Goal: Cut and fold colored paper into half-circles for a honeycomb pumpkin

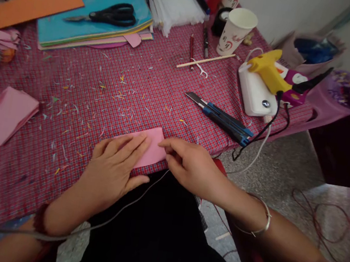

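A folded piece of pink paper [156, 146] lies at the front edge of the table. My left hand [113, 168] rests flat across its left part, fingers stretched out and thumb apart, covering much of it. At the paper's right end is my right hand [194, 166], its index finger and thumb closed around the edge. A black and blue utility knife [220, 120] with its blade out lies beyond my right hand. Off to the left sits a small stack of pink paper [7, 116].
Black-handled scissors [113, 14] lie on blue sheets [59, 28] beside an orange strip [32, 7]. A yellow glue gun [270, 70] rests on a white box [255, 92] at right. A paper cup [236, 31] stands behind a wooden stick [206, 61]. Paper scraps dot the checked cloth [81, 74].
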`<action>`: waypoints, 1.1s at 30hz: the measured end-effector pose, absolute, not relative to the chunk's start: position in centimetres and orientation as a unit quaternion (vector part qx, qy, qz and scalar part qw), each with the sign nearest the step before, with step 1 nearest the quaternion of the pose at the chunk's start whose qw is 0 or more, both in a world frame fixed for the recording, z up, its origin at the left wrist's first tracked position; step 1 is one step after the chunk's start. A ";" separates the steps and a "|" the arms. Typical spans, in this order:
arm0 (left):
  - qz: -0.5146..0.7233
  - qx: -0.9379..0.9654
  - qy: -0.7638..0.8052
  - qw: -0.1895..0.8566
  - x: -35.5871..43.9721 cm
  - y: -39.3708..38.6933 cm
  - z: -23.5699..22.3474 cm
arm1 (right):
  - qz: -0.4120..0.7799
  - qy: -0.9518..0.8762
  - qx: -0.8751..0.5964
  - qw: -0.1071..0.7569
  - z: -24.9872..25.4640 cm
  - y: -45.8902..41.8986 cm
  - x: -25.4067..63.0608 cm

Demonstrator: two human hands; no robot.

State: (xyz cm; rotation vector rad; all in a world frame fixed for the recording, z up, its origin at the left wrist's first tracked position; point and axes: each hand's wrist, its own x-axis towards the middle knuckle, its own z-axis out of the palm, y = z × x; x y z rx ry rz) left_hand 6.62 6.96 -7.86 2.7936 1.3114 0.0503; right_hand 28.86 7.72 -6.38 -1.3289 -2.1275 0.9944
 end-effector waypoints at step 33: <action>0.034 0.878 0.458 0.136 7.9 10.5 -5.7 | 0.136 -0.856 -0.469 0.172 -5.7 6.6 39.5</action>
